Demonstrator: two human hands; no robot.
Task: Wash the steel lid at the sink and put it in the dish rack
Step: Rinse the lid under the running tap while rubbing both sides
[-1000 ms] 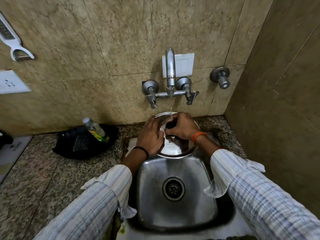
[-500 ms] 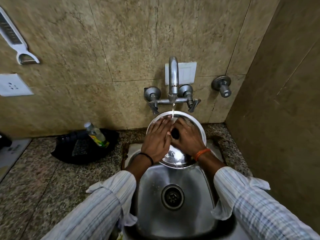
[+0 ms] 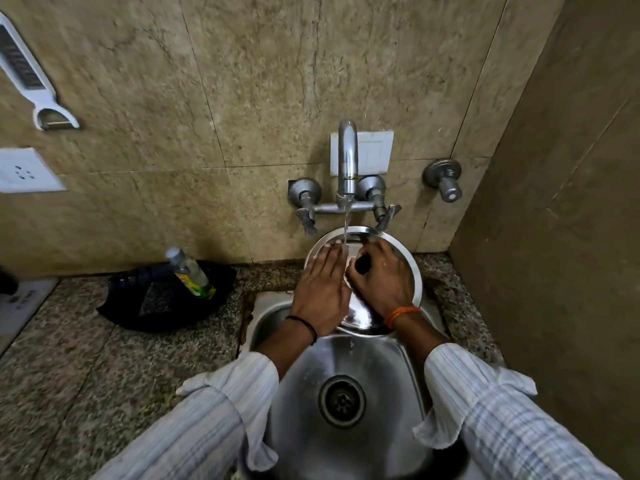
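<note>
A round steel lid (image 3: 401, 258) with a black knob (image 3: 362, 268) is tilted over the back of the steel sink (image 3: 301, 403), under the running tap (image 3: 347, 157). My right hand (image 3: 381, 282) grips the lid around the knob. Beside it, my left hand (image 3: 320, 289) lies flat on the lid's left half, fingers stretched toward the water stream. The stream lands between the two hands. Most of the lid's middle is hidden by them. No dish rack is in view.
A black tray (image 3: 156, 299) with a clear bottle (image 3: 190, 271) sits on the granite counter (image 3: 86, 358) left of the sink. Tiled walls close in behind and on the right, with a second valve (image 3: 445, 180), a socket (image 3: 24, 171) and a hanging white peeler (image 3: 31, 81).
The lid has been tipped up more toward the tap and my left hand has flattened onto its surface, sliding up toward the stream. My right hand stays on the knob.
</note>
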